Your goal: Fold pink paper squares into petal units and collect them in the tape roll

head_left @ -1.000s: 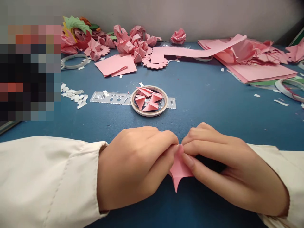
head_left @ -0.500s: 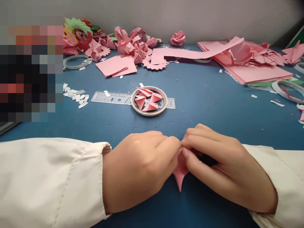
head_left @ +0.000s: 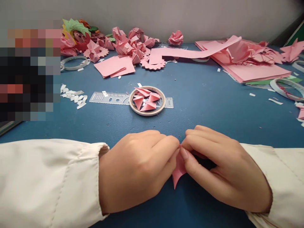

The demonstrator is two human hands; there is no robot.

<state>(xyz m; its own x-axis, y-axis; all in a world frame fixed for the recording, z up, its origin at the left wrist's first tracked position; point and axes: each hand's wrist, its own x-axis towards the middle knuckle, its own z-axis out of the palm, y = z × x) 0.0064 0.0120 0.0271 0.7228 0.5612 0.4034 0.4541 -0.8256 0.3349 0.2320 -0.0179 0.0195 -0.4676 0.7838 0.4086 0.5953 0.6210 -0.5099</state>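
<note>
Between my hands is a small piece of pink paper [head_left: 178,168], its pointed corner hanging down toward me. My left hand [head_left: 142,167] is closed, its fingertips pinching the paper's upper edge from the left. From the right, my right hand [head_left: 218,167] pinches the same edge between thumb and forefinger. The fingers cover most of the paper's top. Ahead of my hands, a roll of tape [head_left: 131,106] lies flat on a clear plastic ruler [head_left: 110,98], with several folded pink paper pieces [head_left: 149,105] inside its ring.
Folded pink paper flowers [head_left: 128,44] are heaped at the back left. Pink sheets [head_left: 256,72] and a long strip [head_left: 180,53] lie at the back right. White scraps [head_left: 76,96] are scattered left, and another tape roll [head_left: 280,90] sits right. The blue tabletop [head_left: 209,104] runs beneath everything.
The paper's hanging tip has swung slightly left. Both hands keep their pinch, barely shifted; the whole view has moved a little.
</note>
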